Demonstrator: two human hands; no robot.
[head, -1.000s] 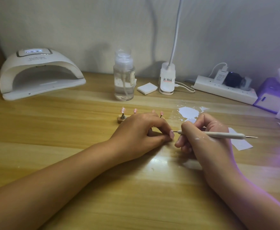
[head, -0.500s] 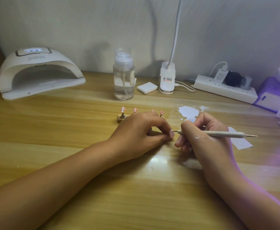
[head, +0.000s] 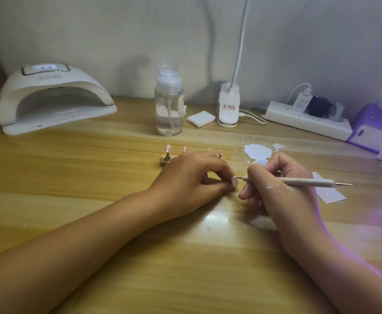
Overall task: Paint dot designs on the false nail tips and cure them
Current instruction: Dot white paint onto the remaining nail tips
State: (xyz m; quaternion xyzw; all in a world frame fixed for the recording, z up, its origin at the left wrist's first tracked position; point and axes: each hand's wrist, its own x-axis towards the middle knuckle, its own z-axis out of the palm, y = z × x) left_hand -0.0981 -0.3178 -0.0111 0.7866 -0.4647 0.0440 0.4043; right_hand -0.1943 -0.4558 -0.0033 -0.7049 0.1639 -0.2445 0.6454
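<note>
My left hand point(head: 192, 177) rests on the wooden table and pinches a pink false nail tip point(head: 234, 180) between thumb and forefinger. My right hand point(head: 278, 184) grips a white dotting pen point(head: 298, 181), whose fine metal point meets the held tip. Behind my left hand stands a wooden holder point(head: 164, 161) with pink nail tips on pins point(head: 168, 148); my hand hides part of the row. A blob of white paint point(head: 258, 151) lies on the table just beyond my right hand. The white curing lamp point(head: 54, 98) sits at the back left, its display lit.
A clear pump bottle point(head: 169, 105) stands at the back centre, with a white pad point(head: 201, 118) and a desk lamp base point(head: 228, 105) beside it. A power strip point(head: 308, 121) and purple tissue box point(head: 375, 125) occupy the back right. White paper point(head: 330, 193) lies under my right hand.
Barely anything has moved; both hands hold the same pose, with the pen point staying at the pinched nail tip.
</note>
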